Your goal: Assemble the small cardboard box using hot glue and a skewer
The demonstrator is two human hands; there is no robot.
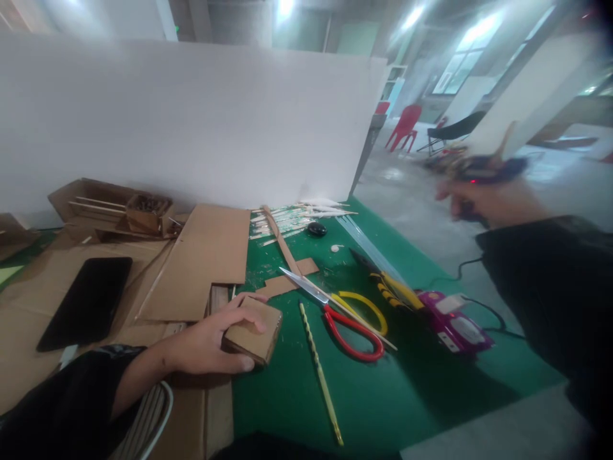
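Note:
My left hand [205, 342] is wrapped round a small cardboard box [256, 329] at the near left edge of the green mat. Raised at the upper right, my right hand [483, 195] is blurred and closed round a dark tool [493, 167], which I take to be a glue gun. Right of the small box lie a yellow-green pencil [318, 374] and scissors [354, 342] with one red and one yellow handle. Behind them are cut cardboard strips [282, 243] and thin wooden sticks [287, 220].
Pliers [397, 287] and a purple power strip [454, 322] with cables lie on the right. On the left are a black phone [86, 303], cardboard sheets [201, 255] and an open cardboard box [96, 198]. A white panel [191, 121] stands behind.

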